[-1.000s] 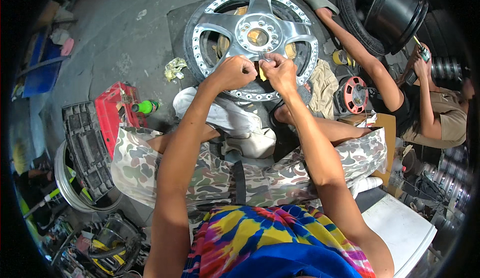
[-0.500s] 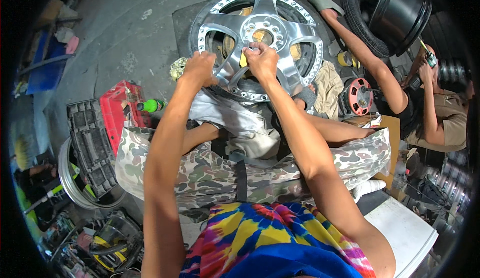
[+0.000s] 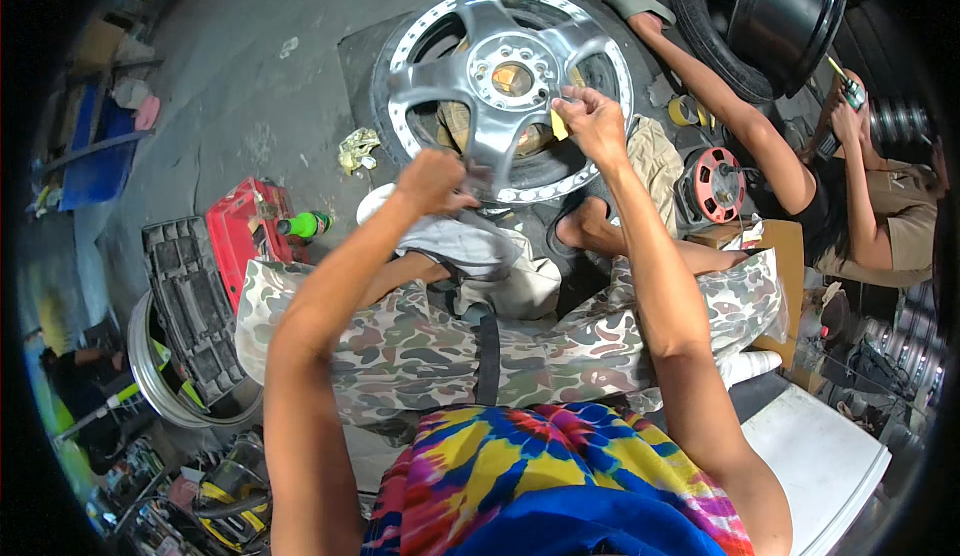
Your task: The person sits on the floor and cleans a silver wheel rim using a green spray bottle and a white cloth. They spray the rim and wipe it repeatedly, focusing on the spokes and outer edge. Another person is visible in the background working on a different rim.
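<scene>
A polished silver five-spoke wheel (image 3: 495,146) lies face up on a dark tire in front of me. My right hand (image 3: 595,128) is over the wheel's right side, fingers pinched on a small yellow sheet (image 3: 559,125) whose kind I cannot make out. At the wheel's near left edge is my left hand (image 3: 437,182). Motion smears its fingers, so their grip on the rim cannot be told. A white and grey cloth (image 3: 470,246) lies between my legs, just below the wheel. Through the wheel's openings, brownish material shows underneath.
To the left are a red toolbox (image 3: 232,221), a green bottle (image 3: 303,225) and a crumpled wrapper (image 3: 358,150). A beige cloth (image 3: 652,171) and a red cable reel (image 3: 718,185) lie to the right. Beyond sits another person holding a tool (image 3: 853,94), one leg stretched toward the wheel.
The wheel has turned counterclockwise. My left hand has moved right and nearer along its edge. My right hand, with the yellow sheet, has shifted right from the hub.
</scene>
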### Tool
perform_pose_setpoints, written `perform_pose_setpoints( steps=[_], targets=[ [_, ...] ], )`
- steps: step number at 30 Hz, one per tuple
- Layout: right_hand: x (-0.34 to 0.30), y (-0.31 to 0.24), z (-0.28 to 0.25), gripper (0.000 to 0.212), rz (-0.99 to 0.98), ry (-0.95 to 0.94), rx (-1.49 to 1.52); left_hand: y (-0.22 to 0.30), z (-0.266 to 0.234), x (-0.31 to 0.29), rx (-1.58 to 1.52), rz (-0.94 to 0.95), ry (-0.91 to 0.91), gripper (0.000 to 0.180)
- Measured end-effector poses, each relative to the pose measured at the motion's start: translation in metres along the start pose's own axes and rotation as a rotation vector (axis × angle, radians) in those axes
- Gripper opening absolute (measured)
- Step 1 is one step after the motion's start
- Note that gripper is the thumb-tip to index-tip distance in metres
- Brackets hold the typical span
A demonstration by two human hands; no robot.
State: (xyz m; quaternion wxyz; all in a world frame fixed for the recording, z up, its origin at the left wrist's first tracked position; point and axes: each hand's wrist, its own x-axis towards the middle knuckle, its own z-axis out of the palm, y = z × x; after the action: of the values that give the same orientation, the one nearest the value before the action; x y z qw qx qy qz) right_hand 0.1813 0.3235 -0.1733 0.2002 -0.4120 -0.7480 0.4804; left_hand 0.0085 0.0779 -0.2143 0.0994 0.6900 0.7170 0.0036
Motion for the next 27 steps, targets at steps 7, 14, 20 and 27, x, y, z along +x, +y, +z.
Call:
perform_pose_setpoints(
  steps=[7, 14, 20, 27],
  targets=[
    [-0.007, 0.005, -0.015, 0.038, -0.001, -0.26, 0.149, 0.131, -0.001, 0.072, -0.366, -0.309, 0.086, 0.056],
    [0.005, 0.017, -0.009, 0.039, -0.138, -0.211, -0.09, 0.109, -0.02, 0.055, -0.537, -0.248, 0.336, 0.038],
    [-0.011, -0.007, 0.01, 0.035, -0.129, -0.246, -0.153, 0.09, -0.033, 0.047, -0.683, -0.31, 0.259, 0.031],
    [-0.019, -0.01, 0.017, 0.037, -0.11, -0.18, -0.105, 0.068, -0.033, 0.045, -0.734, -0.307, 0.353, 0.022]
  ],
)
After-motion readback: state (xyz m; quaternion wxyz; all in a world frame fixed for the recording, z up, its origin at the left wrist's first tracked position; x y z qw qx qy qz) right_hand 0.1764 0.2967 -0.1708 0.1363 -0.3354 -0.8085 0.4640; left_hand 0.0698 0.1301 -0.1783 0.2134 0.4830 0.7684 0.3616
